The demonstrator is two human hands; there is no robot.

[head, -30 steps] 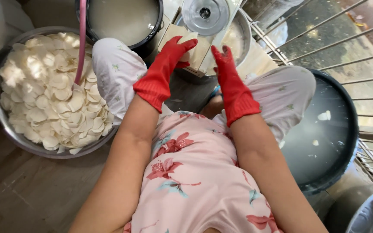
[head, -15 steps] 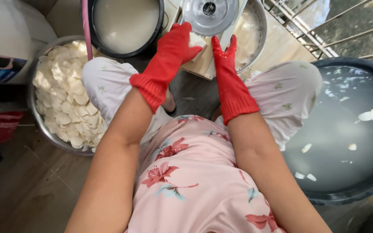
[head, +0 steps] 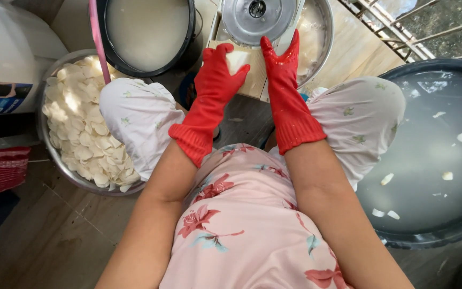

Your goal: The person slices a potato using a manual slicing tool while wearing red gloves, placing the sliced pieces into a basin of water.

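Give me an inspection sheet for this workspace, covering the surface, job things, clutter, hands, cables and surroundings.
Surface: brown floor, wooden board.
Job's things: white chunk; round metal slicer disc.
Clutter: steel basin of pale slices; dark pot of milky liquid; dark tub of water with floating pieces.
Hands: left hand, red-gloved, grips the chunk; right hand, red-gloved, flat on the board.
Cables: nothing seen.
Surroundings: metal railing; white container.

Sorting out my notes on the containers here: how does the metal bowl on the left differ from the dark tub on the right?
The metal bowl is shiny steel and heaped with pale, dry-looking slices; the dark tub is black and holds cloudy water with only a few pale pieces floating. The tub looks wider than the bowl. Both are round, open-topped and sit low beside the person's knees.
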